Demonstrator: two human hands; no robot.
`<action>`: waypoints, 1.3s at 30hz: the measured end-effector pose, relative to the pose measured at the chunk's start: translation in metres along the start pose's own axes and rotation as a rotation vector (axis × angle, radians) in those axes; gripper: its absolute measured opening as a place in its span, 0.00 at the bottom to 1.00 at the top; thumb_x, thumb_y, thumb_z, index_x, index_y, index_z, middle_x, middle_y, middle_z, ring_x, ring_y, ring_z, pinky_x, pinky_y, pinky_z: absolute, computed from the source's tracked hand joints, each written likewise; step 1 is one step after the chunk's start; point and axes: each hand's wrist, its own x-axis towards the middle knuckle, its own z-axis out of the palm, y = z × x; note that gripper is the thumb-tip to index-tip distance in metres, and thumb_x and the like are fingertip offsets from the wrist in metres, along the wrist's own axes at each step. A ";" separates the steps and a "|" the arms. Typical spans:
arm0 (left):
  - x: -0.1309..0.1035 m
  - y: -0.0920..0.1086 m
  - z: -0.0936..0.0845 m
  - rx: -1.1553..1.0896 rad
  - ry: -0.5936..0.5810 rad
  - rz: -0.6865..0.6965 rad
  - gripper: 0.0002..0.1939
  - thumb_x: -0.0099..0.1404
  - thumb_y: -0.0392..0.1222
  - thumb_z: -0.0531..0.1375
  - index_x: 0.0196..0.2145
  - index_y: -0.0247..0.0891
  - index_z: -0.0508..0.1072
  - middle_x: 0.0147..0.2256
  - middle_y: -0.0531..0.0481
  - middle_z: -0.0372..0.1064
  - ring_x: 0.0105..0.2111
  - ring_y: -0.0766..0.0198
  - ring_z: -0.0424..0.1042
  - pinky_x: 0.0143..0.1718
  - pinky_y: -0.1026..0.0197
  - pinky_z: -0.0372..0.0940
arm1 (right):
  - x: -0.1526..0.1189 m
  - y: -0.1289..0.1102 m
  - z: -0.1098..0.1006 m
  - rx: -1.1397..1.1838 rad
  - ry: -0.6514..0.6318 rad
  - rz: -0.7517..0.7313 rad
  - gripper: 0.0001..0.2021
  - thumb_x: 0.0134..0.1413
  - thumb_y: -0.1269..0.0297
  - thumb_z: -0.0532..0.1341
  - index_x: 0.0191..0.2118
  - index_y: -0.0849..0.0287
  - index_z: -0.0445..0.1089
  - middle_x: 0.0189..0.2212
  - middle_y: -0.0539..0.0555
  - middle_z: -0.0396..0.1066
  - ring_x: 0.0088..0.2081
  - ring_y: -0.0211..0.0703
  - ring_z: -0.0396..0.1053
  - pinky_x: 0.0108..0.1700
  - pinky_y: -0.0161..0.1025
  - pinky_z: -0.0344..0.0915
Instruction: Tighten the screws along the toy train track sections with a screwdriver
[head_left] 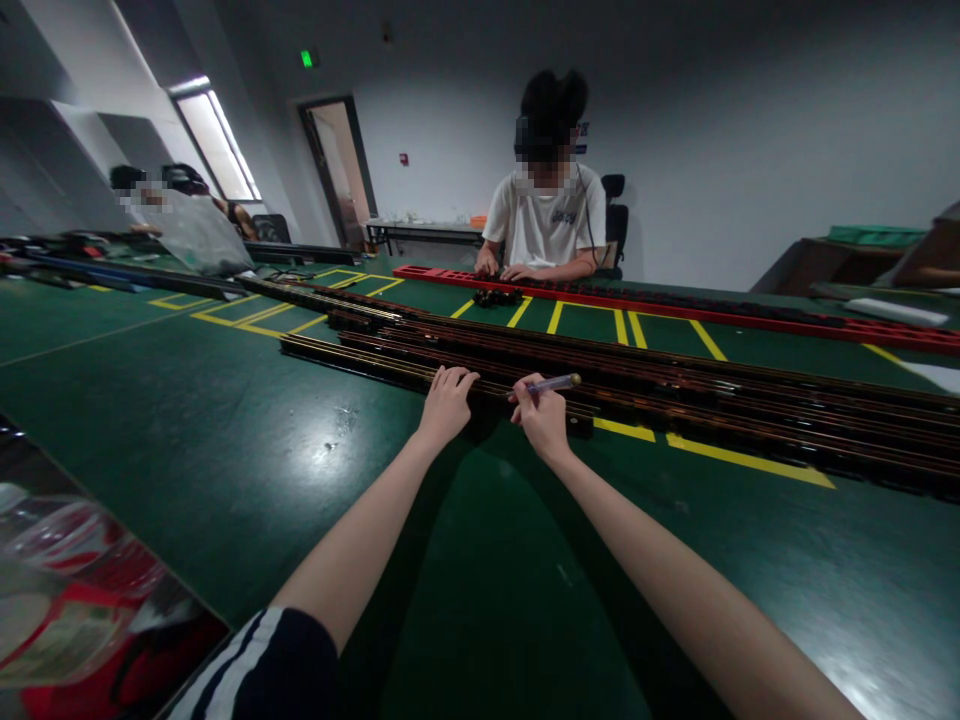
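In the head view my left hand (448, 402) is on the nearest long dark rail (352, 362), fingers bent over its top and thumb towards the right. Thin brass-coloured lines run along this rail. My right hand (543, 415) is closed around a clear pen (555, 384), whose yellowish end points up to the right. The pen's other end is hidden by the fingers, close above the same rail near its right end. Just beyond both hands lies a bundle of similar long dark rails (675, 385), running left to right.
The green table (480, 590) carries yellow tape lines (750, 462). Across it, a seated person (551, 215) handles small black parts (496, 298) by a long red tray (675, 308). A plastic bag (199, 235) stands far left; bottles (67, 540) are below the left edge.
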 end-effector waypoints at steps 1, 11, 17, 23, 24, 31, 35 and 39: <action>0.000 0.000 0.000 -0.013 -0.002 0.004 0.25 0.58 0.24 0.47 0.50 0.36 0.69 0.48 0.44 0.69 0.52 0.56 0.65 0.63 0.47 0.51 | 0.000 0.000 0.000 0.000 0.002 -0.001 0.18 0.59 0.48 0.51 0.30 0.58 0.62 0.25 0.53 0.70 0.18 0.38 0.68 0.19 0.33 0.62; 0.001 0.000 0.000 -0.085 -0.074 0.011 0.21 0.60 0.34 0.53 0.52 0.36 0.67 0.50 0.43 0.68 0.54 0.55 0.64 0.64 0.45 0.49 | 0.001 0.004 0.002 -0.004 0.059 0.008 0.17 0.58 0.48 0.51 0.28 0.57 0.61 0.20 0.50 0.68 0.16 0.38 0.67 0.19 0.32 0.61; 0.001 0.001 -0.001 -0.055 -0.097 -0.004 0.20 0.63 0.40 0.55 0.52 0.35 0.67 0.50 0.42 0.67 0.54 0.53 0.64 0.63 0.46 0.49 | 0.001 0.004 0.002 0.010 0.060 0.014 0.17 0.58 0.48 0.51 0.28 0.57 0.62 0.22 0.51 0.69 0.16 0.37 0.67 0.19 0.33 0.62; 0.002 0.003 -0.003 -0.031 -0.103 -0.011 0.19 0.63 0.42 0.57 0.51 0.36 0.67 0.49 0.42 0.68 0.54 0.53 0.63 0.63 0.47 0.50 | 0.001 0.004 0.002 0.011 0.054 0.008 0.17 0.58 0.48 0.51 0.28 0.57 0.61 0.22 0.51 0.68 0.16 0.38 0.67 0.19 0.33 0.62; 0.002 0.003 -0.002 -0.027 -0.102 -0.011 0.19 0.63 0.42 0.57 0.51 0.36 0.67 0.49 0.42 0.68 0.54 0.53 0.63 0.63 0.47 0.50 | 0.001 0.004 0.002 0.010 0.052 0.007 0.17 0.58 0.48 0.51 0.28 0.57 0.61 0.22 0.51 0.68 0.16 0.38 0.67 0.19 0.33 0.61; 0.001 0.001 0.000 -0.026 -0.074 -0.002 0.18 0.62 0.41 0.57 0.50 0.37 0.67 0.49 0.43 0.68 0.54 0.54 0.64 0.63 0.47 0.50 | 0.000 0.001 0.001 0.003 0.040 0.012 0.17 0.58 0.49 0.51 0.29 0.57 0.62 0.22 0.52 0.69 0.17 0.39 0.67 0.19 0.33 0.62; 0.001 0.002 0.000 -0.031 -0.074 -0.002 0.17 0.62 0.41 0.57 0.50 0.38 0.67 0.49 0.44 0.68 0.53 0.54 0.64 0.63 0.47 0.51 | 0.000 -0.001 0.000 -0.008 0.036 0.020 0.18 0.58 0.48 0.51 0.28 0.57 0.61 0.22 0.52 0.69 0.17 0.39 0.67 0.19 0.34 0.62; 0.001 0.002 -0.001 -0.031 -0.076 -0.005 0.17 0.62 0.40 0.57 0.50 0.37 0.67 0.49 0.43 0.67 0.54 0.54 0.64 0.63 0.47 0.50 | 0.000 -0.001 0.000 -0.009 0.039 0.018 0.17 0.58 0.48 0.51 0.28 0.57 0.61 0.22 0.52 0.69 0.17 0.39 0.67 0.19 0.34 0.62</action>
